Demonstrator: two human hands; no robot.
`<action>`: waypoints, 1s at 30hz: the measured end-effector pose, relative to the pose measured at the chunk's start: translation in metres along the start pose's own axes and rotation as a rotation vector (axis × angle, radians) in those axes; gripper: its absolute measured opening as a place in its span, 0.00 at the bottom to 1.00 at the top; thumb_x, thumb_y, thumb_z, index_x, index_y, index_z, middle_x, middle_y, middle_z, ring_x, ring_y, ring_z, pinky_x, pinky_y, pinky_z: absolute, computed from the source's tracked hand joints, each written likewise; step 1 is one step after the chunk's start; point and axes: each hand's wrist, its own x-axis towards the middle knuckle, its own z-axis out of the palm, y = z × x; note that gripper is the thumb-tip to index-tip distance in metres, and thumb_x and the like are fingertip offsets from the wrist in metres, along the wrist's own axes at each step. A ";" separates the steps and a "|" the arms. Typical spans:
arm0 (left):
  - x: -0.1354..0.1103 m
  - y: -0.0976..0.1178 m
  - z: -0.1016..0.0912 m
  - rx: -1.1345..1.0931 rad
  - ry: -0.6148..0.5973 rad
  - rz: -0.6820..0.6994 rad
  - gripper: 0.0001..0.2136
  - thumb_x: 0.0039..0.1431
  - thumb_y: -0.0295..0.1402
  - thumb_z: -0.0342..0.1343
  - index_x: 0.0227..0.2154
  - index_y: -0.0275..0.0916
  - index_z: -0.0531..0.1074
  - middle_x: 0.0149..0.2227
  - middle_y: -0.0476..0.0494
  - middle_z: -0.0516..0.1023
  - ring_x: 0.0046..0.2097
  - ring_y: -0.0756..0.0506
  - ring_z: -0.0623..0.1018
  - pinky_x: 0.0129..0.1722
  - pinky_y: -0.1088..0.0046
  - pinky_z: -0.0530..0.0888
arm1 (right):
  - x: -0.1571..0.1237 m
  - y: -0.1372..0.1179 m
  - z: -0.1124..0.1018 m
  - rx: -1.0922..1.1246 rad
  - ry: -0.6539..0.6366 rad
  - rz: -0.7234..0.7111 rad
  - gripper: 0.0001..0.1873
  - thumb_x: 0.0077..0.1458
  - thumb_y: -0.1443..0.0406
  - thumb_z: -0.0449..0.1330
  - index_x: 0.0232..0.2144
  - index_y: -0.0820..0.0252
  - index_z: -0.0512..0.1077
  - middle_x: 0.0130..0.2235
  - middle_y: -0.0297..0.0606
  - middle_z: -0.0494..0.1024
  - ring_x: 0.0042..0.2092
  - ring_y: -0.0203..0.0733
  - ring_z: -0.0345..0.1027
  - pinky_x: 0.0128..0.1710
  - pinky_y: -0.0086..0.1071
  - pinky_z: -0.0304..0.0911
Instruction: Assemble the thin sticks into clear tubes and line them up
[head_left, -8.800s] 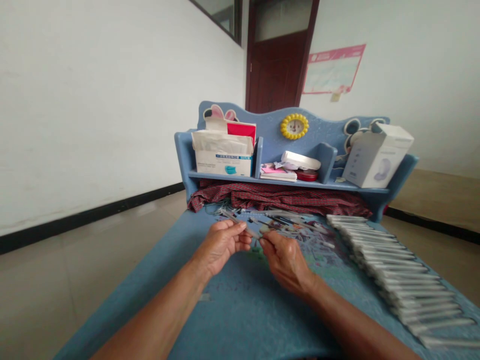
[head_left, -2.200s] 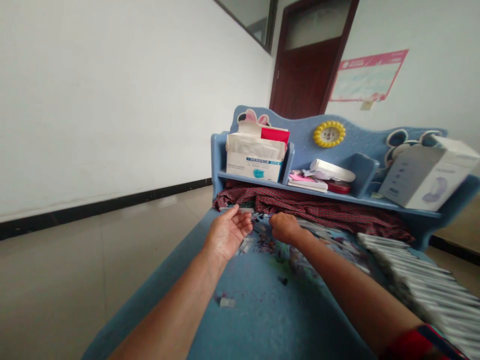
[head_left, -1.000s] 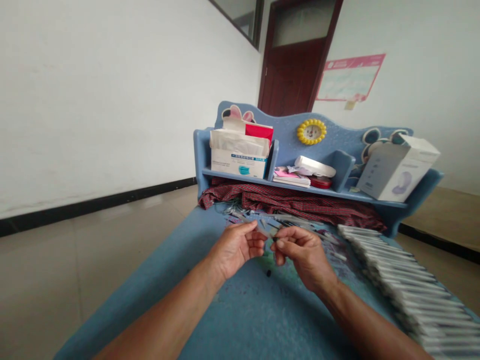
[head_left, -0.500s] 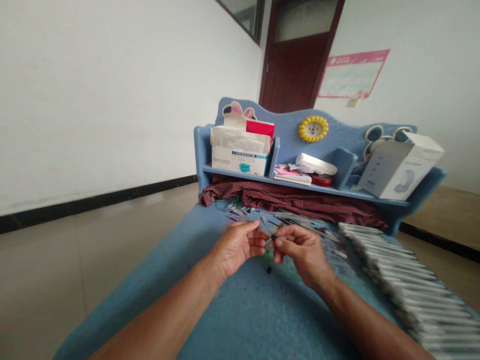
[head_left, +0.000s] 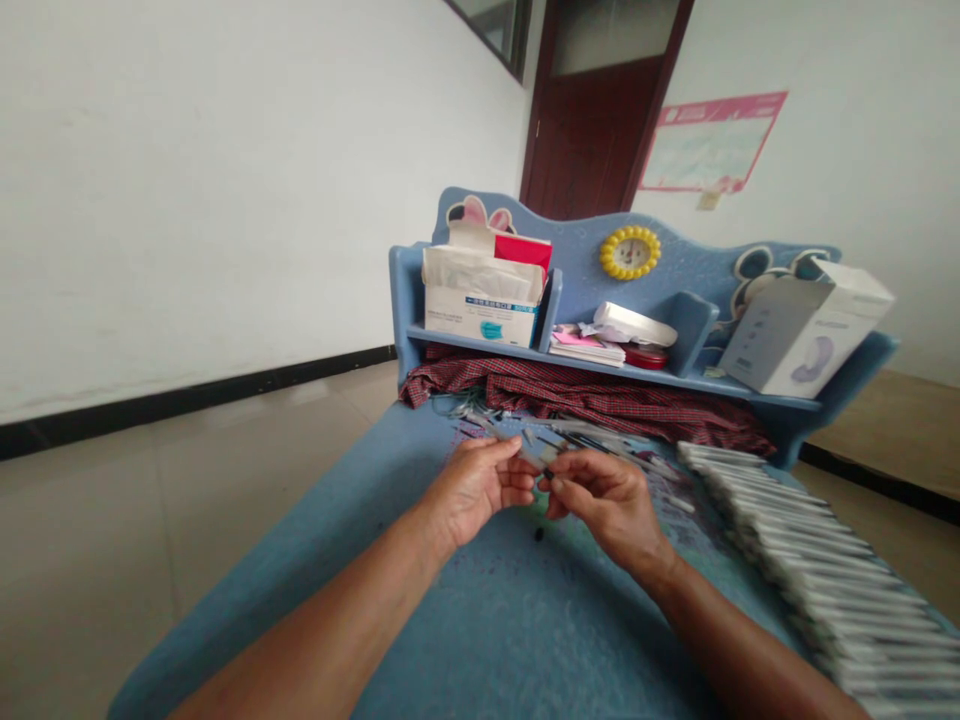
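My left hand (head_left: 478,488) is closed, thumb over fingers, on a thin translucent pen barrel (head_left: 529,460) that points toward my right hand. Between the thumb and fingertips of my right hand (head_left: 607,500) is a small black pen plug (head_left: 548,476), right at the end of the barrel. Whether the plug sits inside the barrel is too small to tell. Below the hands, a loose black plug (head_left: 539,535) lies on the blue desk (head_left: 480,630). Behind them are scattered pen parts (head_left: 577,438), clear tubes and dark thin pieces, partly hidden by my fingers.
A long stack of white pens (head_left: 817,570) runs along the desk's right side. At the back lies a checked red cloth (head_left: 600,400) under a blue shelf, which holds a mask box (head_left: 480,310), papers (head_left: 585,347) and a white carton (head_left: 802,330).
Both hands stay nearly in place, still together at the pen barrel. The black plug in my right fingers shows slightly less. The camera view has shifted a little.
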 end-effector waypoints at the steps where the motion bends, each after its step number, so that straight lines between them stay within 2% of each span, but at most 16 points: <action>1: 0.000 0.000 0.000 0.003 0.003 0.007 0.08 0.53 0.27 0.52 0.22 0.29 0.71 0.19 0.41 0.74 0.20 0.50 0.73 0.20 0.76 0.71 | 0.000 0.000 0.000 -0.014 -0.002 -0.004 0.07 0.43 0.65 0.63 0.28 0.61 0.71 0.24 0.32 0.74 0.21 0.33 0.67 0.23 0.28 0.65; 6: 0.001 -0.001 0.000 0.022 -0.002 0.026 0.07 0.53 0.27 0.52 0.23 0.30 0.70 0.20 0.40 0.74 0.21 0.49 0.74 0.21 0.75 0.72 | 0.000 0.002 0.001 -0.071 0.018 -0.004 0.09 0.42 0.63 0.64 0.26 0.62 0.69 0.20 0.30 0.70 0.20 0.33 0.65 0.21 0.27 0.63; 10: 0.000 0.000 0.001 0.016 0.004 0.049 0.06 0.53 0.27 0.52 0.24 0.30 0.70 0.20 0.41 0.73 0.21 0.49 0.73 0.21 0.74 0.72 | 0.000 0.005 -0.001 -0.140 0.024 -0.013 0.09 0.45 0.61 0.62 0.27 0.62 0.69 0.20 0.31 0.70 0.21 0.33 0.65 0.20 0.26 0.62; 16: -0.001 0.000 0.004 0.054 0.034 0.117 0.05 0.52 0.27 0.53 0.24 0.30 0.68 0.22 0.41 0.74 0.21 0.50 0.73 0.21 0.73 0.72 | -0.003 0.008 -0.007 -0.512 0.053 -0.154 0.09 0.51 0.61 0.57 0.30 0.63 0.71 0.23 0.33 0.70 0.24 0.33 0.64 0.24 0.27 0.62; 19: -0.002 -0.001 0.004 0.082 0.037 0.148 0.04 0.52 0.27 0.53 0.25 0.31 0.66 0.22 0.41 0.74 0.21 0.49 0.73 0.21 0.73 0.73 | -0.005 0.006 -0.007 -0.603 0.031 -0.183 0.11 0.53 0.61 0.54 0.29 0.63 0.71 0.22 0.34 0.70 0.24 0.33 0.64 0.25 0.27 0.61; 21: -0.002 -0.001 0.004 0.095 0.037 0.162 0.04 0.52 0.28 0.53 0.25 0.31 0.66 0.22 0.42 0.74 0.21 0.49 0.73 0.22 0.72 0.73 | -0.005 0.005 -0.005 -0.541 0.008 -0.112 0.14 0.54 0.59 0.53 0.27 0.63 0.70 0.22 0.34 0.70 0.23 0.33 0.64 0.23 0.26 0.60; 26: -0.002 -0.002 0.005 0.114 0.019 0.168 0.05 0.52 0.28 0.54 0.26 0.31 0.66 0.21 0.42 0.73 0.22 0.49 0.74 0.22 0.72 0.73 | -0.003 0.005 0.000 -0.147 -0.055 0.226 0.21 0.55 0.52 0.48 0.25 0.64 0.65 0.19 0.36 0.72 0.16 0.33 0.63 0.15 0.26 0.57; 28: -0.001 -0.002 0.005 0.115 0.028 0.171 0.05 0.52 0.29 0.54 0.26 0.31 0.66 0.22 0.42 0.73 0.22 0.49 0.74 0.22 0.72 0.73 | -0.002 0.006 0.000 -0.105 -0.060 0.243 0.21 0.54 0.51 0.49 0.27 0.64 0.65 0.20 0.36 0.72 0.16 0.33 0.63 0.15 0.26 0.57; 30: 0.000 -0.002 0.005 0.119 0.041 0.172 0.05 0.52 0.29 0.53 0.26 0.31 0.66 0.22 0.42 0.73 0.22 0.49 0.74 0.22 0.72 0.73 | -0.001 0.007 -0.001 -0.129 -0.043 0.193 0.19 0.49 0.52 0.55 0.28 0.64 0.65 0.21 0.34 0.72 0.18 0.32 0.64 0.16 0.25 0.58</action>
